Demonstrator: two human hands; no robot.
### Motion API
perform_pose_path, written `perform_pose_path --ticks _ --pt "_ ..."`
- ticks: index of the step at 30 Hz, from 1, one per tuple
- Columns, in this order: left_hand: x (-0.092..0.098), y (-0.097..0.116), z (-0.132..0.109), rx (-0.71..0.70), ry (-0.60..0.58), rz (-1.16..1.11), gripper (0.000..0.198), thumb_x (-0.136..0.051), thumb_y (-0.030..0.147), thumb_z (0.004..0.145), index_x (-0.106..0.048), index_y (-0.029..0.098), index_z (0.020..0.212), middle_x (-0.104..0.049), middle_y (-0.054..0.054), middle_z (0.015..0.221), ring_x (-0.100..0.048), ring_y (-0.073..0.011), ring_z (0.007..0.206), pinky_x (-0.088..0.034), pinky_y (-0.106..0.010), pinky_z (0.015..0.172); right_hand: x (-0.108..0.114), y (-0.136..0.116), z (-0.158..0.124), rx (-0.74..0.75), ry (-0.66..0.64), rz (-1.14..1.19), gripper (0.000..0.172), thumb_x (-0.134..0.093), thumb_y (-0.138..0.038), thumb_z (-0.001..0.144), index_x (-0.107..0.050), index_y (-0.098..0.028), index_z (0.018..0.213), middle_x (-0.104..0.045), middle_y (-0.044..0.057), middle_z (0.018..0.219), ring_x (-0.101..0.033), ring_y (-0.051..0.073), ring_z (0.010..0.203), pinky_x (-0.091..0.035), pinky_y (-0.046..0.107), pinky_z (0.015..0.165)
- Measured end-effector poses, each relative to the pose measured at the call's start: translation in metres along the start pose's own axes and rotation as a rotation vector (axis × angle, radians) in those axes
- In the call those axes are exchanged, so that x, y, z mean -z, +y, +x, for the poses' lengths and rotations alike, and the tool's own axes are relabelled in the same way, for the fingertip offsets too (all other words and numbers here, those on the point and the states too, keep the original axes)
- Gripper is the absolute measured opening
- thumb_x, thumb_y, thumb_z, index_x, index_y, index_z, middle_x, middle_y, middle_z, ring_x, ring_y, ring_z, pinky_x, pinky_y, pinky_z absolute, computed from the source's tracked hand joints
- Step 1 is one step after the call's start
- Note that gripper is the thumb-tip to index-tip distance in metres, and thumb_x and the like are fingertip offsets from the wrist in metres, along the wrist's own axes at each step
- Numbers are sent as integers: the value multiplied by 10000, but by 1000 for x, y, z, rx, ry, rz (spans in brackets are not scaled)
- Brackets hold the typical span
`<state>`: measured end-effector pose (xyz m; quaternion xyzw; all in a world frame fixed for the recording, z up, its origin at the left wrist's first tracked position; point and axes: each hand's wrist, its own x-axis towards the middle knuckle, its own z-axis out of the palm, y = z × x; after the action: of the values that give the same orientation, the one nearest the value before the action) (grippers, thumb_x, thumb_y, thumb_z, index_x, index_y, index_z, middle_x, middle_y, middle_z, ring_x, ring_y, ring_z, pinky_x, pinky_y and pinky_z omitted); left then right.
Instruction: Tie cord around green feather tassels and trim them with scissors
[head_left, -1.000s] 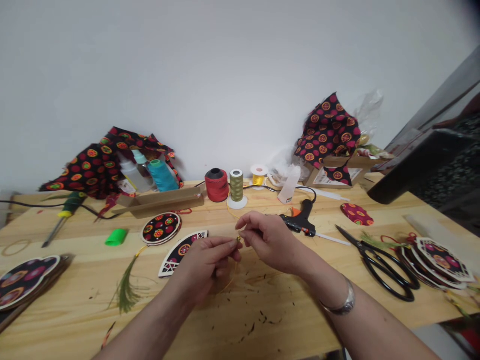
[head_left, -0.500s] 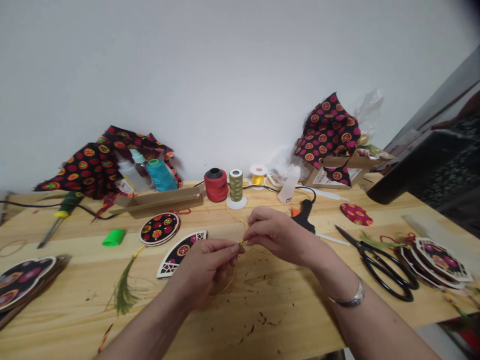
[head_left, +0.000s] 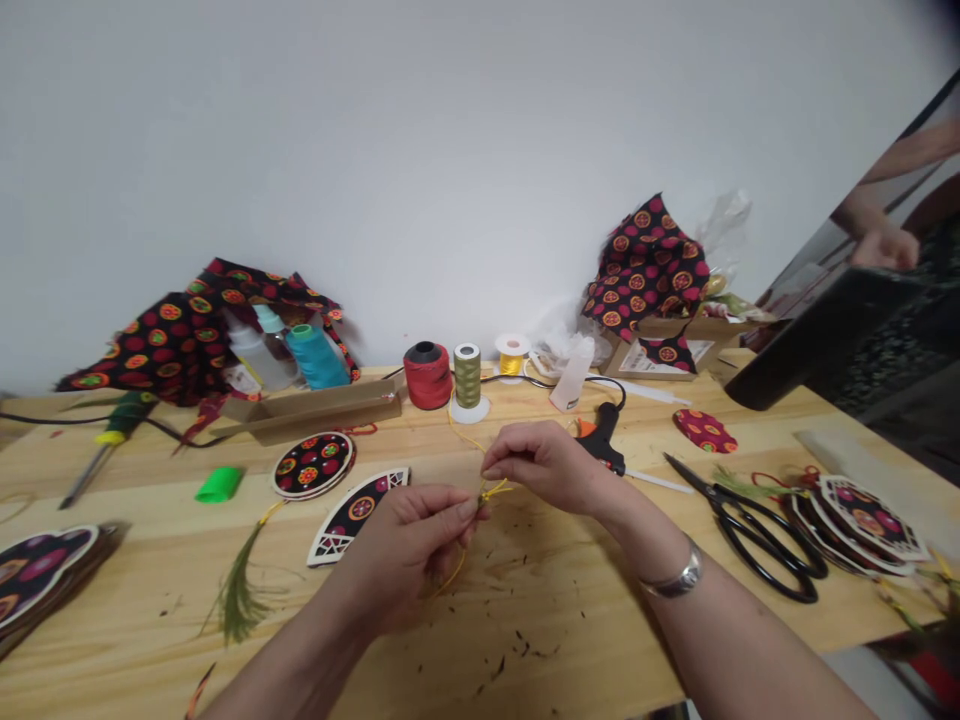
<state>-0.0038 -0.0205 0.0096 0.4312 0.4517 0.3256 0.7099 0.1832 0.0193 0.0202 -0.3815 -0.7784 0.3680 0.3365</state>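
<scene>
Pinched between thumb and forefinger of the left hand [head_left: 412, 530], the yellow cord [head_left: 495, 490] bunches in a tangle just beyond those fingertips. The right hand [head_left: 544, 465] sits close above it; whether it grips a strand, I cannot tell.

Yellow cord [head_left: 497, 489], apparently plain

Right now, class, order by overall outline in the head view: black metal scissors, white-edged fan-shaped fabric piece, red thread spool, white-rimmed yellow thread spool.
1. Black scissors
2. Fan-shaped fabric piece
3. Red thread spool
4. Yellow thread spool
</scene>
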Motion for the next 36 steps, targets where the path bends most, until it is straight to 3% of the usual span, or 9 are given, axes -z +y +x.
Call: perform_pose_path --ticks 5,12,21,29,36 --pt "-2 5 1 -76 45 -71 225 -745 335 647 -692 125 585 -499 25 520 -304 -39 429 -174 -190 412 -3 4 0 -89 4 4 103 -588 -127 774 -690 -135 761 -644 0 664 -540 99 615 -414 215 591" --pt "1 4 3 -112 89 -116 179 -745 315 662 -730 138 681 -525 17 562 -318 -39 443 -196 -186 407 -4 -5 -1 -120 -11 28 107 -619 -179 768 -678 -123 698 -568 -28 574 -463 90 554 -362 206 532" --pt "2 7 7 -152 160 -105 185 -739 273 658 -649 120 607 -519 29 566 -330 -35 438 -213 -176 407 -10 -10 -3 -70 20 -27 109 -598 -158 780 -705 -141 772 -673 15 674 -555 95 594 -416 200 577" --pt "6 5 8 -193 288 175 264 -668 402 709 -625 149 642 -490 55 523 -339 -57 401 -228 -198 398 -19 -15 -10 134 45 -295 152 -544 -137 822 -688 -186 832 -712 7 784 -618 110 699 -409 222 695" --pt "4 2 6 -276 362 508 236 -579 383 762 -646 180 662 -495 50 533 -375 -97 456 -282 -222 446 -17 -13 -12 285 74 -422 152 -533 -158 848 -676 -185 807 -667 4 742 -561 109 666 -370 221 634"
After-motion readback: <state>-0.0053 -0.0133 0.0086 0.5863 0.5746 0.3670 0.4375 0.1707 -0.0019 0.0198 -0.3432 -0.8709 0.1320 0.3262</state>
